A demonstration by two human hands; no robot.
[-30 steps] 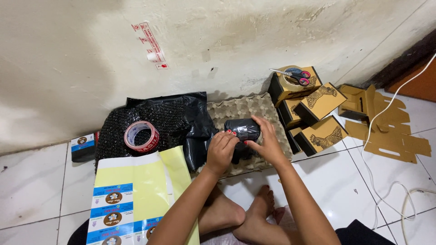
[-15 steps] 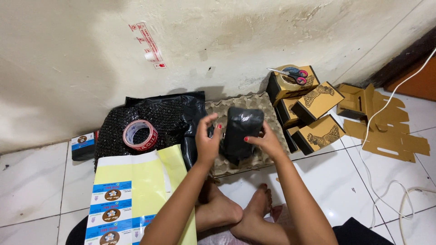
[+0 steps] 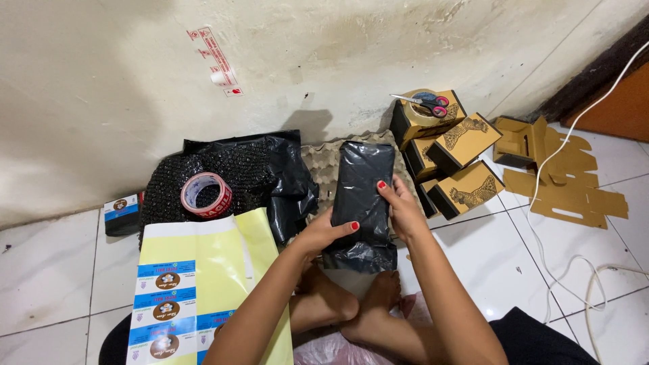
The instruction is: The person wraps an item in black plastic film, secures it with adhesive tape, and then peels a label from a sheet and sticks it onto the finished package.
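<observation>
My left hand (image 3: pixel 326 232) and my right hand (image 3: pixel 400 207) hold a long parcel wrapped in black plastic (image 3: pixel 362 182) upright between them, above a grey egg tray (image 3: pixel 323 166). The left hand grips the parcel's lower left side, the right hand presses its right edge. The loose end of the plastic bunches at the parcel's bottom, near my bare feet (image 3: pixel 365 304).
Left of the parcel lie black bubble wrap (image 3: pixel 177 177) with a red tape roll (image 3: pixel 205 195), black bags (image 3: pixel 291 189) and a yellow label sheet (image 3: pixel 196 270). Stacked brown printed boxes (image 3: pixel 454 162) with scissors (image 3: pixel 427 103) stand right; flat cardboard (image 3: pixel 568 182) and a white cable (image 3: pixel 561 270) beyond.
The parcel has been turned from lying crosswise to standing lengthwise between my hands, and it now sits lower and closer to me.
</observation>
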